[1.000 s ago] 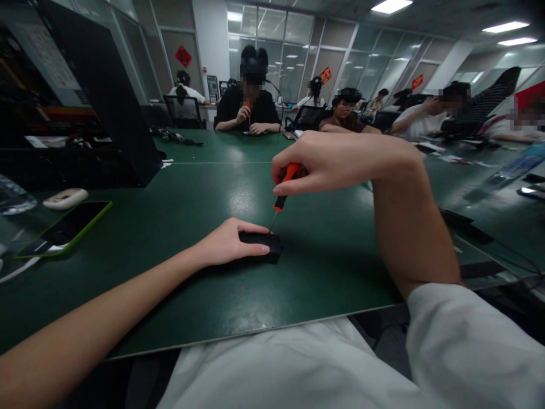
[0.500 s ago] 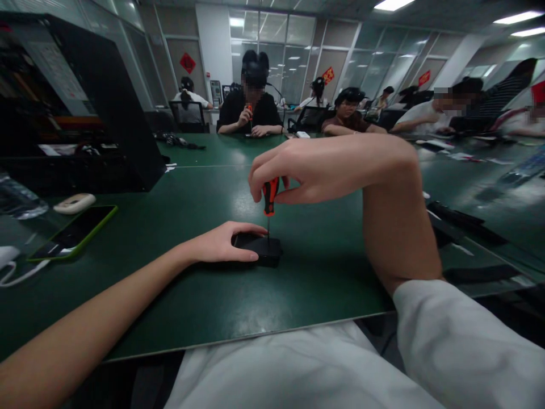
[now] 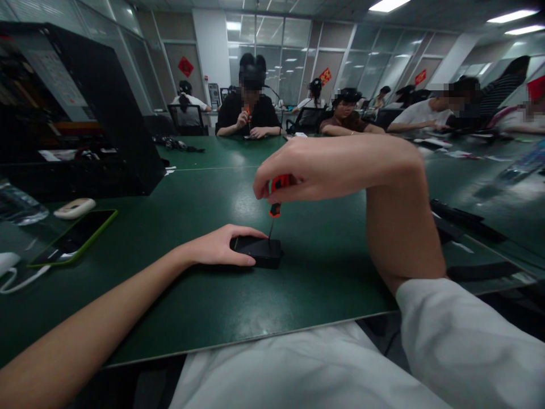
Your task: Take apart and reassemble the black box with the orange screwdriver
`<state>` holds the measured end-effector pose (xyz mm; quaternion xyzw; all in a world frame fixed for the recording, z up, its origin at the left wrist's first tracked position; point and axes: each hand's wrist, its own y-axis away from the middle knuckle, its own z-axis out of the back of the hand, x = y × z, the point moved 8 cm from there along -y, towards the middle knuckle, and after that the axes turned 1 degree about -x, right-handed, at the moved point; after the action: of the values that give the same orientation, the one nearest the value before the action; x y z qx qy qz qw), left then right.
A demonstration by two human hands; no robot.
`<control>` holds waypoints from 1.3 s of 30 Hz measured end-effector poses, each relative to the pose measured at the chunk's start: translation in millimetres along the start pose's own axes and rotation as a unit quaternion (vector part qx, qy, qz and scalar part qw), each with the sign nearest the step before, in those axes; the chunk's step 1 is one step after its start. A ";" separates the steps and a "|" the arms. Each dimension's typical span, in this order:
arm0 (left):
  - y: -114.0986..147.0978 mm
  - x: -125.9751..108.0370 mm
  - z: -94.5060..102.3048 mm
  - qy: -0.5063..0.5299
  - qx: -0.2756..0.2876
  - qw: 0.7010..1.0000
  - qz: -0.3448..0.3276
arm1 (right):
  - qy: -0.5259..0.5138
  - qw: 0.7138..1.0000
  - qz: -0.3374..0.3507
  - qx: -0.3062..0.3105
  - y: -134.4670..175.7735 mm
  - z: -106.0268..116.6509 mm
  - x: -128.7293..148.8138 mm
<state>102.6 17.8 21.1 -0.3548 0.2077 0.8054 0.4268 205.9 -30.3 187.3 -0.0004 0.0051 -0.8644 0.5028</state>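
Note:
A small black box (image 3: 268,255) lies on the green table (image 3: 213,307). My left hand (image 3: 221,245) grips its left end, with the thumb along the near side and a finger along the far side. Above the box, my right hand (image 3: 298,170) is closed around the red and black handle of a screwdriver (image 3: 275,209). The screwdriver leans slightly, its thin shaft running down to the top of the box near the right end. The exact spot where the tip meets the box is too small to make out.
To the left lie a phone in a green case (image 3: 79,237), a pale rounded object (image 3: 75,208), a white cable (image 3: 25,284) and a clear bottle (image 3: 19,201). A black cabinet (image 3: 123,113) stands behind them. Across the table, another person (image 3: 249,111) holds a screwdriver.
My right hand has shifted slightly right and its fingers have rolled around the handle. The screwdriver, upright before, now leans with its top to the right. My left hand stays on the box.

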 end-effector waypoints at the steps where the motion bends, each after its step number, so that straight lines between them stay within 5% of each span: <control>1: -0.1 0.2 0.1 0.001 -0.001 1.000 0.000 | 0.000 1.000 0.000 0.006 0.3 -0.6 0.5; 24: 0.0 -1.0 0.3 -0.005 -0.005 1.000 -0.001 | 0.020 0.999 -0.003 -0.027 1.3 2.8 -2.1; 32: 5.4 -2.9 8.8 -0.041 0.037 0.998 0.022 | 0.025 0.999 -0.034 -0.027 3.8 4.3 -4.9; 39: 8.7 0.5 12.0 -0.058 0.013 0.997 0.042 | 0.037 0.996 -0.063 -0.041 6.9 8.6 -9.4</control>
<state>90.5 20.9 28.9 -0.2929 0.2076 0.8392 0.4085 216.6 -25.6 196.0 0.0104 0.0593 -0.8930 0.4460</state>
